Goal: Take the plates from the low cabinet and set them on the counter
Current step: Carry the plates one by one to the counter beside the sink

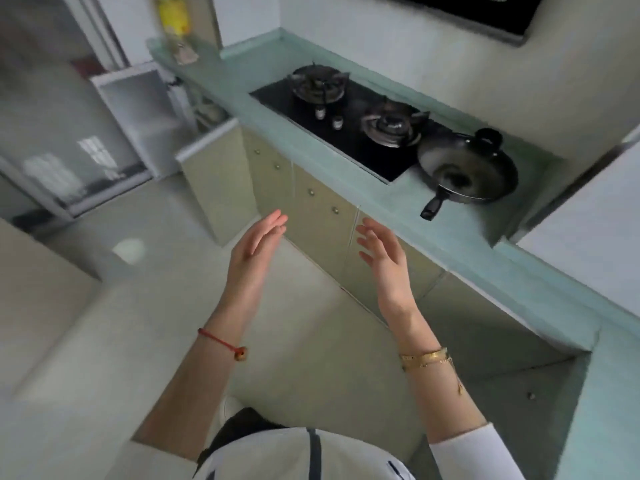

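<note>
My left hand (pixel 256 247) and my right hand (pixel 381 252) are raised side by side in front of the low cabinet (pixel 322 220), palms facing each other, fingers apart, holding nothing. The beige cabinet doors with small round knobs are shut below the pale green counter (pixel 446 233). One door (pixel 211 178) at the far left stands swung out. No plates are in view. A red cord circles my left wrist and gold bangles my right.
A black two-burner gas hob (pixel 346 119) is set into the counter, with a black frying pan (pixel 467 168) beside it, its handle pointing at the counter's front edge. A white shelf unit (pixel 145 109) stands at the far left. The tiled floor lies below.
</note>
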`<action>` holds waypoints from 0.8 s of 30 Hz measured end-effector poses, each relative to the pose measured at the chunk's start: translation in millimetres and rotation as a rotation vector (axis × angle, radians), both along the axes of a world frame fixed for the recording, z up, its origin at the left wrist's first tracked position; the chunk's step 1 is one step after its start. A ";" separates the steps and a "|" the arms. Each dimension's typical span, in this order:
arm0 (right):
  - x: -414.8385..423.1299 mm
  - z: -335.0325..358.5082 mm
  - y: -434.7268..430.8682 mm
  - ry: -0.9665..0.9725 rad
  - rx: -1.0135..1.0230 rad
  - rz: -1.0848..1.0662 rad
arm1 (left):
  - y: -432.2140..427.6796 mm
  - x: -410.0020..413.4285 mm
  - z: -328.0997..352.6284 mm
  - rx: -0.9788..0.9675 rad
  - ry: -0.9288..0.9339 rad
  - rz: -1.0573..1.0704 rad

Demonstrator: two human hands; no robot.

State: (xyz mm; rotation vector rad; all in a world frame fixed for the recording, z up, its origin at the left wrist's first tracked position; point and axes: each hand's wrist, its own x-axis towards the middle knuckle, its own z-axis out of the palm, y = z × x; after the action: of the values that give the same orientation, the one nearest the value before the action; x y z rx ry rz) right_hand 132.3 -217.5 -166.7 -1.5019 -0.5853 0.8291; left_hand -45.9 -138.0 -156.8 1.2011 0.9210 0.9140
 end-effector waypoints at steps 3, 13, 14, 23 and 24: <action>-62.7 0.1 51.8 0.003 -0.004 0.120 | 23.5 -74.5 1.4 0.012 0.001 0.135; -256.0 -8.7 187.8 0.047 0.004 0.361 | 110.2 -287.8 -13.2 0.024 0.035 0.361; -269.4 -9.8 199.3 0.054 -0.002 0.372 | 119.0 -302.5 -15.0 0.015 0.027 0.383; -335.8 -27.6 299.8 0.056 -0.039 0.481 | 205.8 -367.6 -25.4 -0.043 -0.011 0.501; -340.5 -30.1 315.6 0.058 -0.040 0.486 | 219.3 -371.8 -26.0 -0.045 -0.009 0.510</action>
State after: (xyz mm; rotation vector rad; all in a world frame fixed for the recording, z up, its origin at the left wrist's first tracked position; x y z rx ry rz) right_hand -208.2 98.1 -196.8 -1.3837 -0.9132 1.2577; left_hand -417.7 81.3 -182.7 0.9347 1.2635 1.2910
